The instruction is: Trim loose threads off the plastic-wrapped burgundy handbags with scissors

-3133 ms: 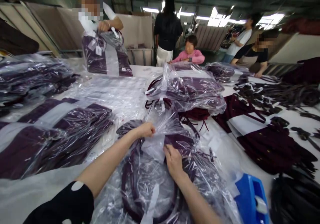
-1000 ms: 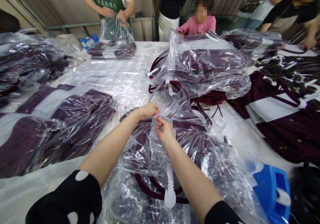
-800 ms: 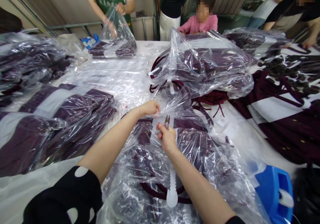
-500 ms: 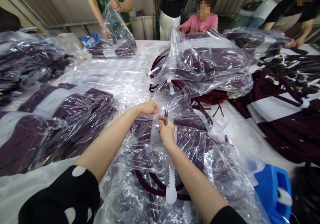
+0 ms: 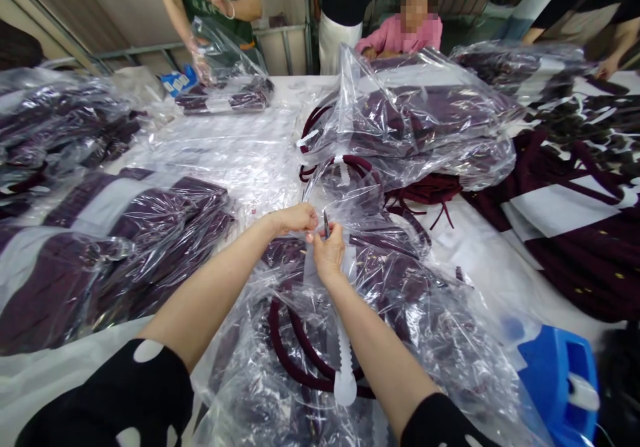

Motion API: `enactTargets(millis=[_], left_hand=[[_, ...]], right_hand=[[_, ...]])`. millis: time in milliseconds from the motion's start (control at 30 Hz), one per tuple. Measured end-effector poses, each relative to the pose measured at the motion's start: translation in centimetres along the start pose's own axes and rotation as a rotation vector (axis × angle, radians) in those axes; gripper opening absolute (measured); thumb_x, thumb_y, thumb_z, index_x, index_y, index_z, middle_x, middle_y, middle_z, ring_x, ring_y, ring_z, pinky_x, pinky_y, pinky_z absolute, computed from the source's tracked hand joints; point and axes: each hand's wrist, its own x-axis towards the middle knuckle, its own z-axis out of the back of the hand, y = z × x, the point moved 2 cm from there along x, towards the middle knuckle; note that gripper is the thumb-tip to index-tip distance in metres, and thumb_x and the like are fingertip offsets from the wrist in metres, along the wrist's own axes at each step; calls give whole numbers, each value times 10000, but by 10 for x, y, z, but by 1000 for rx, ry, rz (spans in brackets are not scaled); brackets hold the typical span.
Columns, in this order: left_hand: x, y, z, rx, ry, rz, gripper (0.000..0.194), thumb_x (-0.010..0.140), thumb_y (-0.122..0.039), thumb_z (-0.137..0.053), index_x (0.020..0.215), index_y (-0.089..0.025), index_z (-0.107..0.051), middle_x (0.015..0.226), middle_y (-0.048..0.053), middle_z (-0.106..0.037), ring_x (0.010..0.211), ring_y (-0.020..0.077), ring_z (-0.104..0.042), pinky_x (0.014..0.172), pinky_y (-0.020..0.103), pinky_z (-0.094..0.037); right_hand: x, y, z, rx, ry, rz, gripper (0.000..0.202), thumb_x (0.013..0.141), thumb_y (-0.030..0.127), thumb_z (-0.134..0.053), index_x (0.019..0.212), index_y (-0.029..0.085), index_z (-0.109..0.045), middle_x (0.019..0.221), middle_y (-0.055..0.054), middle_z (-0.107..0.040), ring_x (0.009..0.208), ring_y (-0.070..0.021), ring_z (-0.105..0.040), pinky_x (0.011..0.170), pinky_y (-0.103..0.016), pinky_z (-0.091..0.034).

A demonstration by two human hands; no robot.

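Note:
My right hand [image 5: 330,254] is closed round small thread snips [image 5: 327,224], their points showing above the fingers. Beside it, nearly touching, my left hand [image 5: 299,218] is pinched closed; whatever sits between its fingertips is too small to make out. Both hands are over a bagged dark maroon garment [image 5: 380,254] with a pale paper band partly under my right hand. Nearer me, maroon cord loops [image 5: 287,350] lie with a white toothed plastic tag [image 5: 345,380] under clear plastic film [image 5: 430,360].
Bagged maroon garments [image 5: 125,227] lie at left, with another bagged pile [image 5: 430,120] beyond my hands. Loose maroon garments [image 5: 565,254] spread at right, near a blue dispenser [image 5: 560,387]. Across the white table, a person in a green apron [image 5: 210,0] handles a bag.
My right hand has shifted slightly left, closer to my left hand, and the snips have turned to a narrower view. Across the table, the aproned person's raised hand has come off the bag.

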Motion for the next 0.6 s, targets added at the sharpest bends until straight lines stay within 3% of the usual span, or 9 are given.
enactTargets(millis=[167,333,467,600], left_hand=[[-1,4,-4,52,85,-21,77,554,-145,-460,582,-128,-529,410,12,-491,477,132,-464,520,245,-334],[-6,5,-1,143,49,3,70,532,-164,-490,588,-141,-525,413,-14,-490,418,93,-367,470,239,-250],[-10,6,2,32,88,12,75,508,-177,-526,575,-144,-528,430,-26,-488,430,87,-377,466,233,-227],[-12,9,6,-48,39,3,175,489,-231,-619,624,-125,-585,488,-29,-510,452,73,-363,465,227,-208]], right_hand=[[7,-11,-8,-107,-21,-17,245,673,160,-487,912,198,-448,737,5,-550,654,-171,-508,637,-271,-351],[9,-21,-7,-110,-5,35,256,659,165,-479,912,197,-456,760,-7,-555,668,-174,-516,650,-280,-368],[5,-17,7,-16,67,40,258,650,245,-554,887,206,-457,680,33,-518,624,-161,-500,625,-272,-375],[-6,-9,27,189,180,-7,263,670,409,-603,794,206,-492,679,32,-517,620,-135,-481,602,-253,-377]])
